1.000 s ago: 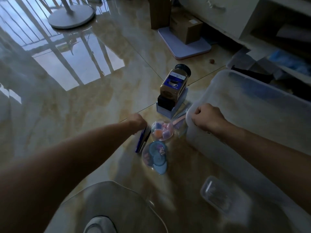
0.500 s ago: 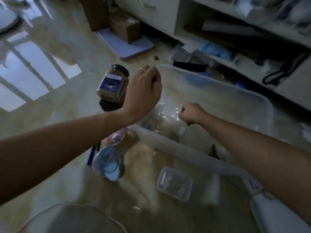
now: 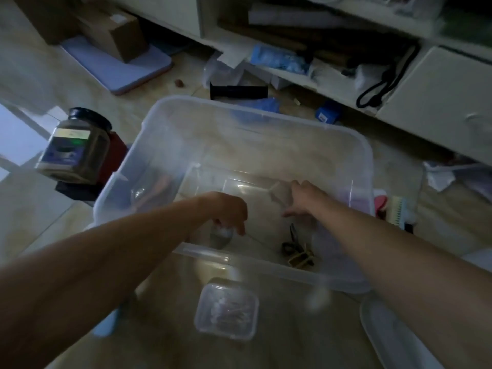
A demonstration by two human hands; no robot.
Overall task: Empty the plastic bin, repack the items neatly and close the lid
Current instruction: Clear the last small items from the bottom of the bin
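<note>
The clear plastic bin stands open on the floor, and both my hands are inside it. My left hand reaches down near the front wall, its fingers curled over a small round clear case. My right hand is in the middle of the bin and pinches a thin pale stick-like item; the blur hides its shape. Dark scissors and clips lie on the bin's bottom by the front right. A small clear box of cotton swabs sits on the floor in front of the bin.
A jar with a dark lid stands on a dark box left of the bin. A pale brush lies right of the bin. A whitish lid-like piece is at the lower right. Cluttered low shelves and a cardboard box line the back.
My view swung right over the bin. My left hand went from the items on the floor up and then down into the bin. My right hand moved deeper inside.
</note>
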